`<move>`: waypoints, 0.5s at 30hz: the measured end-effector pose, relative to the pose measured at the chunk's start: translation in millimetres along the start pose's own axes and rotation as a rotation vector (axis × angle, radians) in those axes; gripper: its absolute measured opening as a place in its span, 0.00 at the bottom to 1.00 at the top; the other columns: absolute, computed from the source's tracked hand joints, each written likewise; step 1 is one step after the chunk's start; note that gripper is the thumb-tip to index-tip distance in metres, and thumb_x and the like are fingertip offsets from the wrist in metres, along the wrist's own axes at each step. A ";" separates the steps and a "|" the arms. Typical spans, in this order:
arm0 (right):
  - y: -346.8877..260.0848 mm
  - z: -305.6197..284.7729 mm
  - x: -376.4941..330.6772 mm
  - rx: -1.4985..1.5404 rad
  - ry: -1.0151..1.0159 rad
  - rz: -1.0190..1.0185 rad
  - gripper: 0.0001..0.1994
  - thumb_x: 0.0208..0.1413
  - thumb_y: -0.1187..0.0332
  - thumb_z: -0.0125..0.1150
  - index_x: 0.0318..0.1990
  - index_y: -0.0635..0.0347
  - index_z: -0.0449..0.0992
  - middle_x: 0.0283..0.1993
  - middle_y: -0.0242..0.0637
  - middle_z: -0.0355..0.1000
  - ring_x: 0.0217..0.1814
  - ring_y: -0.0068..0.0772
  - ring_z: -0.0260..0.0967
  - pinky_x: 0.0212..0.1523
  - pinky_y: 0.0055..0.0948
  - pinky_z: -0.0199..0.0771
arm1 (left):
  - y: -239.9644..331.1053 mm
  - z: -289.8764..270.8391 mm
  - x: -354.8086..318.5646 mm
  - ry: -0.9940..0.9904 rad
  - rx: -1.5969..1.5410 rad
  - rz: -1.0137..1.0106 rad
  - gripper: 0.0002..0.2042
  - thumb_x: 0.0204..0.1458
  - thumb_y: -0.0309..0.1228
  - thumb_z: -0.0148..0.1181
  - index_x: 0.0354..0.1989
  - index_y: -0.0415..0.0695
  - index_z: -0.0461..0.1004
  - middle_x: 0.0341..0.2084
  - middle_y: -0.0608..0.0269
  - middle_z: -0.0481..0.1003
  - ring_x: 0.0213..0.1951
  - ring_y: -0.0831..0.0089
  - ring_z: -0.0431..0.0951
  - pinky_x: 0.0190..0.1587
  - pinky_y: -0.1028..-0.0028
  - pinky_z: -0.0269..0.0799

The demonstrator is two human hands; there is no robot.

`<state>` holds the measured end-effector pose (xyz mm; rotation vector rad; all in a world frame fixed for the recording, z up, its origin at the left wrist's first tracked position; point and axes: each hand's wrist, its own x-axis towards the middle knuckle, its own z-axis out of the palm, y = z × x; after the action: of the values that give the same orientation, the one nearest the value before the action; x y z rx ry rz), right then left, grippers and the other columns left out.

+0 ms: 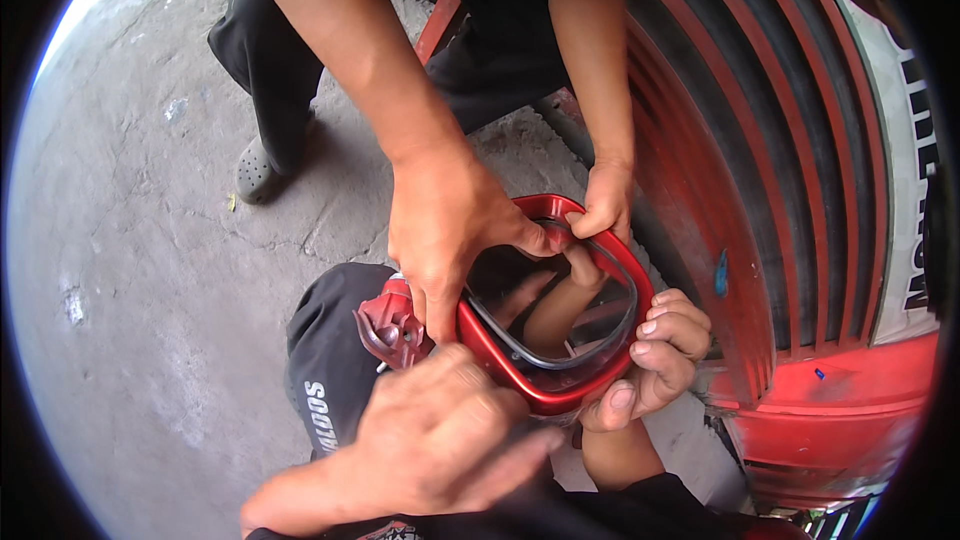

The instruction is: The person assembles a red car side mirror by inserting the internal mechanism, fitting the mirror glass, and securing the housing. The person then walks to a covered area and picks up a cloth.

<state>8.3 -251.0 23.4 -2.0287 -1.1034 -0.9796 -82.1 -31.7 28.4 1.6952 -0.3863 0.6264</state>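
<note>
The red-framed mirror [550,310] is held up in the middle of the frame, glass facing upward, with its red bracket [390,323] sticking out to the left, above a dark-trousered knee [335,315]. Your right hand [660,360] grasps it at the lower right of the rim, fingers curled against the outer edge and thumb lower down; that seems a sensible place, since it bears the near corner while leaving the glass uncovered. Your left hand [440,430] is at the lower left of the mirror, blurred, its fingers partly bent; you cannot tell from this view whether they grip anything or only pass in front of the rim. From the upper part of the frame, one hand of the co-worker [440,215] spreads over the left side, thumb reaching in at the upper edge of the glass and fingers down along the frame, while the co-worker's other hand [608,200] pinches the top rim. With those contacts on opposite sides, the load is probably shared and the piece kept from twisting, which likely matters because nothing rigid appears to support it above the concrete ground [130,240].
</note>
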 end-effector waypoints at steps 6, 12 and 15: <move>0.7 5.1 0.4 -0.020 0.034 -0.037 0.15 0.63 0.47 0.52 0.43 0.47 0.69 0.43 0.31 0.66 0.49 0.36 0.61 0.50 0.42 0.68 | 4.4 -38.9 55.4 -0.368 0.155 -0.080 0.14 0.44 0.28 0.79 0.36 0.41 0.79 0.23 0.58 0.74 0.26 0.57 0.78 0.30 0.61 0.74; 0.3 1.4 1.7 -0.013 -0.026 -0.032 0.15 0.62 0.48 0.53 0.42 0.47 0.68 0.40 0.30 0.68 0.48 0.35 0.59 0.48 0.40 0.67 | 8.6 -38.2 88.5 -0.640 0.310 -0.116 0.15 0.45 0.31 0.77 0.37 0.40 0.78 0.20 0.59 0.72 0.25 0.56 0.78 0.29 0.59 0.74; -3.3 2.8 1.8 0.002 0.003 0.006 0.14 0.61 0.49 0.55 0.42 0.48 0.69 0.39 0.29 0.68 0.48 0.35 0.58 0.47 0.39 0.66 | 8.9 -35.7 89.1 -0.620 0.363 -0.039 0.15 0.44 0.32 0.77 0.34 0.41 0.76 0.19 0.60 0.71 0.23 0.58 0.77 0.28 0.60 0.75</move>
<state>6.9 -246.5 23.9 -2.0275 -1.0959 -0.9783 -22.9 8.3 93.2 2.2317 -0.7047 0.1254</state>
